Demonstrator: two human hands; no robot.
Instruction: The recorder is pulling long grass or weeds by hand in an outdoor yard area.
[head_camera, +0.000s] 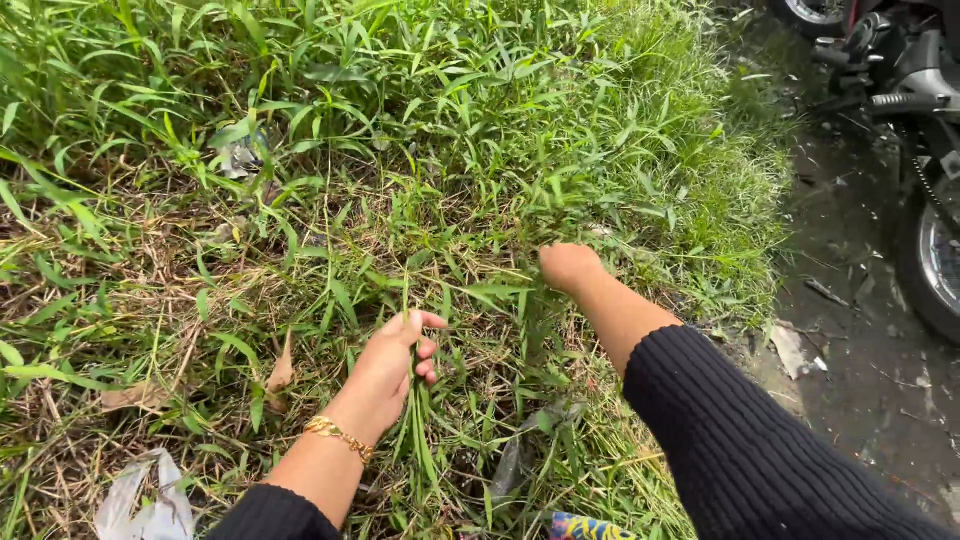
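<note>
From the head view, the left hand (393, 362) pinches a bunch of long grass blades (415, 420) at six o'clock. The right hand (568, 265) is clenched in grass (560, 190) toward one o'clock. Wet pavement (860, 330) and a parked motorcycle (915, 120) border the patch at three o'clock.

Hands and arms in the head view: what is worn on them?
Both arms wear black ribbed knit sleeves pushed up the forearms. The left hand is bare, with a gold chain bracelet at the wrist. The right hand is bare too; no bracelet, watch or glove shows on it. No rings can be made out on either hand.
</note>
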